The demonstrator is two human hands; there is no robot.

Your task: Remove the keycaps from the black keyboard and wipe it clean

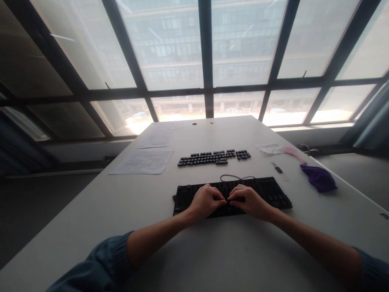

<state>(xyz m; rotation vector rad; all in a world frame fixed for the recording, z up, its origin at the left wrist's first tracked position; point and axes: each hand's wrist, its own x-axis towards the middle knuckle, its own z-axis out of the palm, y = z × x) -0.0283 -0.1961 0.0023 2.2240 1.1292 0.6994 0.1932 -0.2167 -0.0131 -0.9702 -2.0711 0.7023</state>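
Observation:
A black keyboard (pixel 273 194) lies flat on the white table with its cable looped behind it, and many of its details are lost in shadow. Over its middle, my left hand (pixel 207 201) is closed in a pinch. Facing it with fingertips close by, my right hand (pixel 247 200) is pinched too. Whatever the fingertips hold is too small and dark to make out. Behind the keyboard, loose black keycaps (pixel 202 158) are laid out in rows like a key layout.
Printed sheets of paper (pixel 142 162) lie at the left of the white table (pixel 146 251). To the right are a white tissue (pixel 269 149), a pink strip-like item (pixel 294 155), a small dark tool (pixel 276 168) with a pale loop, and a purple cloth (pixel 318 178). Windows stand beyond.

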